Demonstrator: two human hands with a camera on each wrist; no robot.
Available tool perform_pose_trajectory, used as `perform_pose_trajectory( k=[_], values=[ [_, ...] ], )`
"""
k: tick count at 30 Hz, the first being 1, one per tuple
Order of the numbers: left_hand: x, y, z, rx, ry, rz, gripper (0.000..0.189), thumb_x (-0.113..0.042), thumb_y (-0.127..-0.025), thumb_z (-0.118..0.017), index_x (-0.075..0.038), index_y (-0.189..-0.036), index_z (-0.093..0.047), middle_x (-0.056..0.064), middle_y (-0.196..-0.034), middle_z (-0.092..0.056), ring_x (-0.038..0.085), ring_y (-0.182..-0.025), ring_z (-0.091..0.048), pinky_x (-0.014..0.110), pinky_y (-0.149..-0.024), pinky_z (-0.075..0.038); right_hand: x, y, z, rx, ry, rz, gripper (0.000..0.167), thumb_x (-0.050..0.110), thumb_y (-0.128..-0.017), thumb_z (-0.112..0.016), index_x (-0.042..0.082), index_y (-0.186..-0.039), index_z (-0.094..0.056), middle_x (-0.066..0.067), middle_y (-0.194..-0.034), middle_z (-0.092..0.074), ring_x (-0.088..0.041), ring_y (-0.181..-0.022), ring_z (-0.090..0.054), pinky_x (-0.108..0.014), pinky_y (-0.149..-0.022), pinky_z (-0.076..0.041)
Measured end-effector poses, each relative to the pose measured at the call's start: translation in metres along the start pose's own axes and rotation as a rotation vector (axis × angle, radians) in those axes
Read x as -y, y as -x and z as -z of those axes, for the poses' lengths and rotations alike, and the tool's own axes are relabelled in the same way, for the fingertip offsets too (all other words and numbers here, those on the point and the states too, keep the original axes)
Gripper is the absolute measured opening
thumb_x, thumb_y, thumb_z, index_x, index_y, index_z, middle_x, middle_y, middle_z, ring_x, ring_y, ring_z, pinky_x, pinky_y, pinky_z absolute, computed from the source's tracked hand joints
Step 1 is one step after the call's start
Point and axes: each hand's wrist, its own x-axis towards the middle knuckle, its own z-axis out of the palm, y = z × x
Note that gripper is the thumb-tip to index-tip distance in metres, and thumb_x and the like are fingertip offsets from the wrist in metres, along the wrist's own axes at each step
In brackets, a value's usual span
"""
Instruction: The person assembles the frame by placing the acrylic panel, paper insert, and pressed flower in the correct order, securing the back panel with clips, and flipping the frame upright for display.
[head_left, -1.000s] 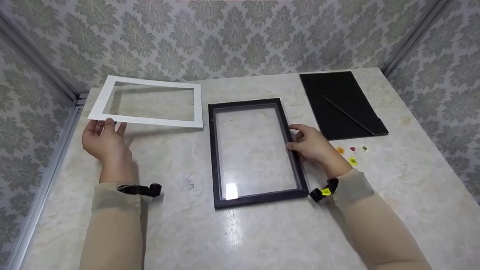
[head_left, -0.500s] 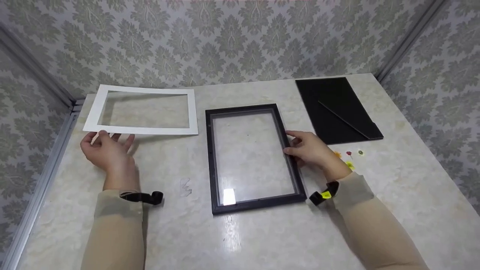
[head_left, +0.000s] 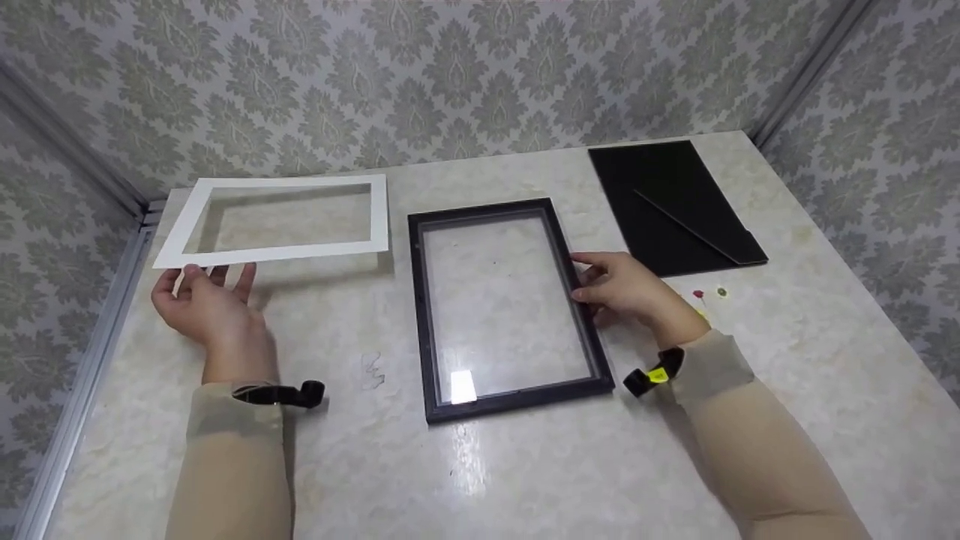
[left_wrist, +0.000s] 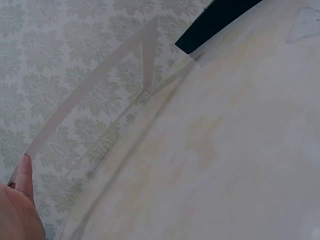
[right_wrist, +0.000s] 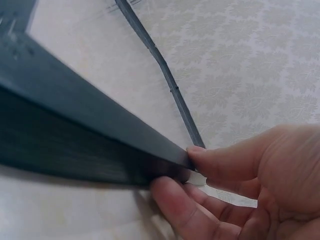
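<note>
My left hand (head_left: 214, 307) pinches a white photo mat (head_left: 277, 257) by its near edge, close to the left corner. The mat hangs tilted above the back left of the table and casts a shadow below it; in the left wrist view its strip (left_wrist: 90, 82) stretches away from the thumb. At the middle lies a black picture frame (head_left: 420, 322) with a clear pane in it. The fingers and thumb of my right hand (head_left: 630, 289) grip the frame's right side. The right wrist view shows the thumb on top of the frame's edge (right_wrist: 100, 120), fingers beneath.
A black backing board (head_left: 667, 176) with a diagonal stand flap lies at the back right. Near it are small dried flowers, a red one (head_left: 698, 294) and a greenish one (head_left: 722, 292); a yellow one is mostly behind my right wrist. A thin outlined clear piece (head_left: 372, 371) lies left of the frame.
My left hand has moved slightly left and nearer, turning the mat so its left end comes down toward me and its right end sits relatively higher. My right hand keeps its grip.
</note>
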Motion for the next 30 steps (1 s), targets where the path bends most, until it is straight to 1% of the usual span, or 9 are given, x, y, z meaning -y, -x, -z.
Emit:
perform_pose_trajectory(
  k=[3, 5, 7, 10, 12, 17, 21, 26, 30],
  values=[
    [0.001, 0.001, 0.001, 0.005, -0.005, 0.008, 0.012, -0.013, -0.117, -0.058, -0.019, -0.127, -0.056, 0.004, -0.125, -0.061, 0.026, -0.102, -0.071, 0.045, -0.073, -0.072, 0.001, -0.001, 0.0, 0.002, 0.008, 0.006, 0.082, 0.003, -0.105, -0.075, 0.012, -0.177, -0.038, -0.027, -0.147, -0.06, -0.012, -0.083, -0.073, -0.029, -0.067, -0.067],
    [0.003, 0.002, 0.0, 0.021, -0.014, 0.011, 0.012, -0.013, -0.117, -0.058, -0.019, -0.128, -0.056, 0.005, -0.128, -0.064, 0.025, -0.102, -0.072, 0.044, -0.072, -0.072, 0.002, -0.001, 0.0, 0.001, 0.011, 0.012, 0.081, 0.002, -0.105, -0.075, 0.011, -0.177, -0.038, -0.028, -0.146, -0.061, -0.011, -0.081, -0.073, -0.028, -0.066, -0.067],
    [0.005, 0.003, -0.001, 0.046, -0.014, 0.008, 0.013, -0.012, -0.117, -0.058, -0.018, -0.128, -0.057, 0.006, -0.129, -0.066, 0.026, -0.101, -0.071, 0.044, -0.069, -0.071, 0.003, -0.001, 0.0, 0.003, 0.007, 0.014, 0.081, 0.001, -0.105, -0.075, 0.01, -0.176, -0.039, -0.028, -0.145, -0.061, -0.01, -0.08, -0.073, -0.027, -0.066, -0.066],
    [0.009, 0.007, -0.004, 0.101, -0.025, 0.003, 0.014, -0.012, -0.117, -0.056, -0.017, -0.13, -0.057, 0.007, -0.128, -0.068, 0.027, -0.1, -0.07, 0.044, -0.063, -0.07, 0.004, 0.0, -0.001, 0.003, 0.006, 0.014, 0.081, 0.001, -0.104, -0.075, 0.009, -0.176, -0.039, -0.028, -0.144, -0.062, -0.009, -0.079, -0.074, -0.027, -0.065, -0.065],
    [0.012, 0.011, -0.006, 0.138, -0.045, 0.009, 0.014, -0.013, -0.118, -0.056, -0.017, -0.131, -0.057, 0.007, -0.128, -0.068, 0.028, -0.102, -0.07, 0.045, -0.063, -0.069, 0.004, 0.001, -0.001, 0.002, 0.01, 0.012, 0.081, 0.001, -0.105, -0.075, 0.008, -0.176, -0.039, -0.028, -0.144, -0.062, -0.009, -0.078, -0.074, -0.027, -0.065, -0.065],
    [0.022, 0.025, -0.016, 0.242, -0.138, 0.036, 0.016, -0.015, -0.119, -0.055, -0.018, -0.134, -0.056, 0.007, -0.128, -0.068, 0.028, -0.102, -0.071, 0.044, -0.065, -0.069, 0.003, 0.003, 0.0, -0.01, 0.026, 0.015, 0.08, 0.002, -0.105, -0.075, 0.009, -0.176, -0.039, -0.027, -0.143, -0.062, -0.011, -0.079, -0.074, -0.029, -0.068, -0.067],
    [0.033, 0.037, -0.022, 0.33, -0.223, 0.063, 0.014, -0.016, -0.119, -0.056, -0.018, -0.132, -0.057, 0.009, -0.122, -0.067, 0.026, -0.094, -0.07, 0.04, -0.06, -0.067, 0.003, 0.003, 0.0, -0.011, 0.02, 0.015, 0.08, 0.002, -0.105, -0.074, 0.01, -0.177, -0.038, -0.026, -0.141, -0.063, -0.011, -0.079, -0.074, -0.029, -0.069, -0.067],
    [0.048, 0.048, -0.025, 0.453, -0.372, 0.078, 0.014, -0.021, -0.12, -0.052, -0.019, -0.134, -0.054, 0.009, -0.118, -0.062, 0.023, -0.087, -0.07, 0.034, -0.054, -0.065, 0.003, 0.001, -0.001, -0.013, 0.003, 0.029, 0.081, 0.001, -0.105, -0.076, 0.009, -0.176, -0.038, -0.025, -0.136, -0.065, -0.01, -0.079, -0.074, -0.029, -0.066, -0.066],
    [0.06, 0.056, -0.028, 0.509, -0.452, 0.103, 0.013, -0.022, -0.121, -0.052, -0.019, -0.134, -0.053, 0.008, -0.116, -0.06, 0.021, -0.083, -0.071, 0.031, -0.053, -0.063, 0.001, 0.0, -0.002, -0.007, -0.014, 0.025, 0.081, 0.0, -0.104, -0.075, 0.008, -0.176, -0.039, -0.024, -0.135, -0.066, -0.01, -0.078, -0.074, -0.029, -0.066, -0.067]
  ],
)
